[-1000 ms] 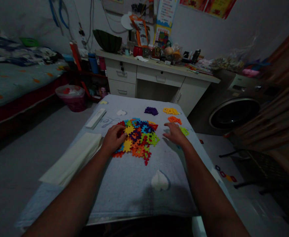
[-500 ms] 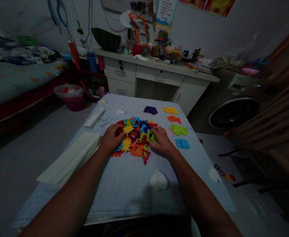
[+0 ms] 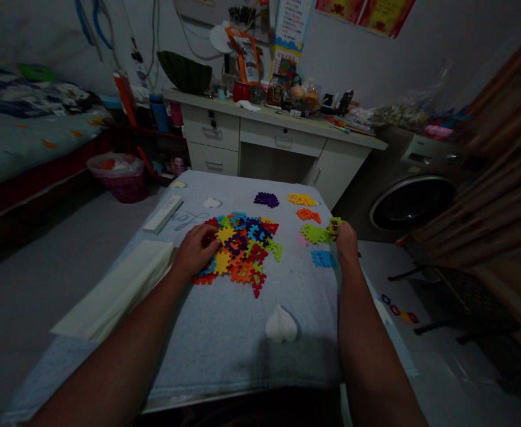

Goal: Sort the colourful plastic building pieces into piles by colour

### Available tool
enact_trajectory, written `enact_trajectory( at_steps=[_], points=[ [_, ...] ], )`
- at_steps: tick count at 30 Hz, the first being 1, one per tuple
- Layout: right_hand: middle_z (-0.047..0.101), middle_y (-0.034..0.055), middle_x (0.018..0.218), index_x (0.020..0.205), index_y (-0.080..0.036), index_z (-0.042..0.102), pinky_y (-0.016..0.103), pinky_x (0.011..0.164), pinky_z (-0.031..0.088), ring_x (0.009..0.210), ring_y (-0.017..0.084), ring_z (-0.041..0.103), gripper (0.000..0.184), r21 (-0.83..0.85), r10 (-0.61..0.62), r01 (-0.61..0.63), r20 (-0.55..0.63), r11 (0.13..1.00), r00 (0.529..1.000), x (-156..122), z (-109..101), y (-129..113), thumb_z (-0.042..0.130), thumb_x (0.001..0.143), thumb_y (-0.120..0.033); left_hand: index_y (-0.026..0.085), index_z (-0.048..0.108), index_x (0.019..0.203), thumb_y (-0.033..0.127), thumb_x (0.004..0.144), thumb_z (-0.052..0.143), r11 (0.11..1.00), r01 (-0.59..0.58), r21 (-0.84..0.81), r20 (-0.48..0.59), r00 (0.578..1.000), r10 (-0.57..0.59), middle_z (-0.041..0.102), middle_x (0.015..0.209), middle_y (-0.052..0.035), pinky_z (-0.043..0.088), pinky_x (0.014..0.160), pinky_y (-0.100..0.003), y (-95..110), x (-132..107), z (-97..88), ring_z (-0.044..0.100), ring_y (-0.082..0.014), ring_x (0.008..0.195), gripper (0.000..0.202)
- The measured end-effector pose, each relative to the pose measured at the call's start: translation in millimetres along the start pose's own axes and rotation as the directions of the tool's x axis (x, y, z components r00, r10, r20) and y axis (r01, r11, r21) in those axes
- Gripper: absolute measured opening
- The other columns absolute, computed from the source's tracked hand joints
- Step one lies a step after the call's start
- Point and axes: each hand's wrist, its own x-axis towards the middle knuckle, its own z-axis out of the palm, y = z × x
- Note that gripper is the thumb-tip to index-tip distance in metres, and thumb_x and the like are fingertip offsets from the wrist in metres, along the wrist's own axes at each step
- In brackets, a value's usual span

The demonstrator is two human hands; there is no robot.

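A heap of mixed-colour interlocking plastic pieces (image 3: 242,246) lies on the cloth-covered table. My left hand (image 3: 198,249) rests at the heap's left edge, thumb and fingers apart, touching pieces near a yellow one (image 3: 224,235). On the right, my right hand (image 3: 347,242) pinches a green square frame piece (image 3: 334,225). That piece is beside the green group (image 3: 314,233); whether they touch I cannot tell. Around it lie an orange group (image 3: 308,215), a yellow group (image 3: 302,199), a blue group (image 3: 322,258) and a purple group (image 3: 267,199).
A folded pale cloth or paper (image 3: 118,290) and a long white box (image 3: 163,214) lie along the table's left side. Beyond stands a white desk (image 3: 282,139) with clutter on top. A washing machine (image 3: 414,201) is at the right, a pink bin (image 3: 120,181) at the left.
My right hand has moved from the heap to the right side, carrying the green piece to the green group. My left hand stays at the heap. The view has shifted slightly.
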Motion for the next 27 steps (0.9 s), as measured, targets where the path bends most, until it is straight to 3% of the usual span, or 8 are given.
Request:
enact_trajectory(
  at_steps=[3, 7, 10, 16, 22, 27],
  points=[
    [0.066, 0.0053, 0.079, 0.078, -0.019, 0.058, 0.025, 0.056, 0.046, 0.061, 0.015, 0.061, 0.034, 0.064, 0.108, -0.102, -0.097, 0.993, 0.989, 1.4, -3.0, 11.8, 0.033, 0.081, -0.042, 0.020, 0.063, 0.106, 0.042, 0.082, 0.054, 1.000, -0.007, -0.005, 0.002, 1.000, 0.007, 0.062, 0.107, -0.0079, 0.048, 0.094, -0.041, -0.3, 0.2, 0.2, 0.061, -0.0246, 0.100, 0.034],
    [0.065, 0.0036, 0.070, 0.077, -0.018, 0.061, 0.027, 0.054, 0.045, 0.055, 0.016, 0.059, 0.033, 0.028, 0.131, -0.129, -0.121, 0.991, 0.984, -0.5, -0.1, 16.5, 0.039, 0.080, -0.043, 0.020, 0.063, 0.106, 0.042, 0.081, 0.054, 1.000, -0.006, 0.000, 0.002, 1.000, 0.006, 0.063, 0.108, -0.0080, 0.048, 0.095, -0.041, 1.1, 0.2, -0.6, 0.060, -0.0251, 0.101, 0.034],
    [0.067, 0.0046, 0.070, 0.077, -0.016, 0.064, 0.028, 0.057, 0.044, 0.059, 0.018, 0.060, 0.036, -0.047, 0.102, -0.110, -0.146, 0.993, 0.984, 0.9, 2.7, 20.1, 0.043, 0.079, -0.045, 0.020, 0.063, 0.107, 0.042, 0.081, 0.054, 1.000, 0.006, 0.013, 0.016, 1.000, -0.006, 0.063, 0.109, -0.0083, 0.048, 0.095, -0.040, 2.3, 0.0, -1.3, 0.060, -0.0252, 0.102, 0.035],
    [0.070, 0.0058, 0.071, 0.097, -0.015, 0.064, 0.031, 0.069, 0.047, 0.070, 0.022, 0.064, 0.034, -0.098, 0.097, -0.118, -0.196, 0.988, 0.976, 9.3, 8.6, 35.6, 0.054, 0.075, -0.040, 0.020, 0.064, 0.107, 0.042, 0.081, 0.054, 1.000, 0.014, 0.017, 0.018, 1.000, -0.015, 0.064, 0.108, -0.0077, 0.048, 0.094, -0.040, 2.9, -0.2, -1.6, 0.060, -0.0249, 0.100, 0.035],
    [0.071, 0.0105, 0.079, 0.081, -0.015, 0.066, 0.033, 0.074, 0.045, 0.075, 0.023, 0.062, 0.020, -0.234, 0.039, -0.093, -0.228, 0.968, 0.973, 12.8, 9.4, 40.7, 0.057, 0.072, -0.031, 0.020, 0.063, 0.107, 0.041, 0.081, 0.054, 1.000, 0.003, 0.000, 0.013, 1.000, -0.003, 0.063, 0.109, -0.0076, 0.048, 0.094, -0.040, 3.6, -0.3, -1.8, 0.060, -0.0249, 0.101, 0.034],
    [0.070, 0.0112, 0.084, 0.083, -0.014, 0.068, 0.036, 0.080, 0.045, 0.080, 0.024, 0.060, 0.021, -0.281, 0.018, -0.082, -0.223, 0.956, 0.975, 13.2, 9.7, 44.4, 0.058, 0.070, -0.027, 0.019, 0.063, 0.107, 0.042, 0.082, 0.055, 1.000, 0.004, -0.007, 0.017, 1.000, -0.004, 0.063, 0.108, -0.0083, 0.048, 0.094, -0.042, 3.3, -0.5, -1.7, 0.060, -0.0253, 0.100, 0.035]
  ],
)
